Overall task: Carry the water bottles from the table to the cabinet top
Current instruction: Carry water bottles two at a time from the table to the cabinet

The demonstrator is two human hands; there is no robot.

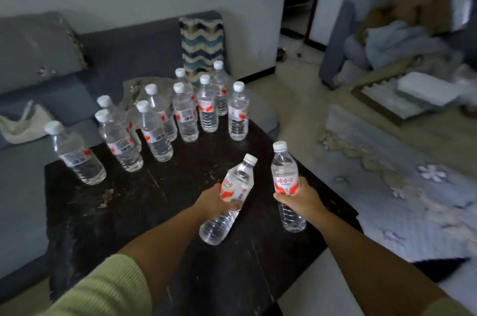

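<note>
Two bottles are clamped above the dark bench (129,212): a tilted bottle (228,197) in the left grip (215,203), an upright bottle (286,186) in the right grip (300,199).

A home living room is indicated by a grey fabric sofa (134,49), a zigzag-patterned cushion (202,44) and a floral floor rug (413,186).

Red Chinese characters, apparently 娃哈哈, on white-and-red label of upright bottle (286,184). Same label on tilted bottle (233,190), partly legible. Other labels too blurred.
</note>
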